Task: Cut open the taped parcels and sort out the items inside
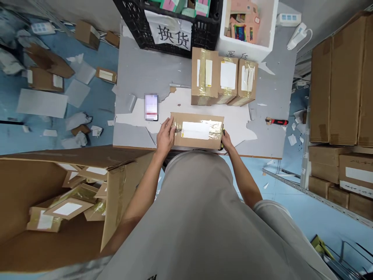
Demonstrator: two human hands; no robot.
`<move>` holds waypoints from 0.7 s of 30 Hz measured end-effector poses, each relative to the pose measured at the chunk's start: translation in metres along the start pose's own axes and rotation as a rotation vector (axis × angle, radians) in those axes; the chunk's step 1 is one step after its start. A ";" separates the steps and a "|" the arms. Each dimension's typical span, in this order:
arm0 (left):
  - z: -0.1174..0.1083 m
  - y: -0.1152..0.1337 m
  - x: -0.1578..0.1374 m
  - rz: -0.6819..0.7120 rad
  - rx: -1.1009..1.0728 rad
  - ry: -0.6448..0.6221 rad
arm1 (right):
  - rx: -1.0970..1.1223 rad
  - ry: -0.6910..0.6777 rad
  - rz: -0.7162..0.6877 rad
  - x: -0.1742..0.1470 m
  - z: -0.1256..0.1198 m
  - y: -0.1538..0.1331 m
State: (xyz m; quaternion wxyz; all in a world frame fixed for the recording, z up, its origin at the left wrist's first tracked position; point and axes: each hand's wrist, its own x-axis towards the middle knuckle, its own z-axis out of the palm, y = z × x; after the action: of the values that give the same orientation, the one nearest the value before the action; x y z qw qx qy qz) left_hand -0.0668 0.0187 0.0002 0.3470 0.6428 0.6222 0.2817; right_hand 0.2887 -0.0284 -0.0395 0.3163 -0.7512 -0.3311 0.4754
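Note:
A taped cardboard box [186, 142] with a white label lies lengthwise in front of me at the table's near edge. My left hand [166, 134] rests against its left end, thumb on top and fingers curled over the side. At the opposite end my right hand [226, 140] is closed around a small black-and-yellow tool [222, 146], pressed close to the box; its kind is mostly hidden. Just behind the box stand three taped, labelled cartons [229, 77]. A phone [151, 107] lies to the left of the box.
The grey table [175, 70] carries a black crate [131, 23] and a white foam box [247, 46] at the back. A red-and-black box cutter [276, 121] lies at right. A large open carton [116, 202] holding parcels stands at lower left. Boxes fill shelving [303, 190] at right.

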 end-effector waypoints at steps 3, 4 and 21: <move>-0.003 -0.002 -0.001 -0.033 -0.002 0.082 | 0.010 0.012 -0.009 -0.002 0.005 -0.008; -0.004 -0.003 -0.001 -0.044 0.002 0.102 | 0.000 0.024 -0.015 -0.004 0.004 -0.013; 0.065 -0.017 0.001 -0.204 -0.234 -0.195 | -0.712 0.229 -0.182 -0.079 -0.064 -0.134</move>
State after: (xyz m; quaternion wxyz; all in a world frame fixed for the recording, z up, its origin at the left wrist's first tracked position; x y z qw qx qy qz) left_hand -0.0251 0.0129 -0.0522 0.5049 0.5557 0.6106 0.2519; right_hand 0.2956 -0.0241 0.1285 0.1112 -0.8299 -0.5033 0.2137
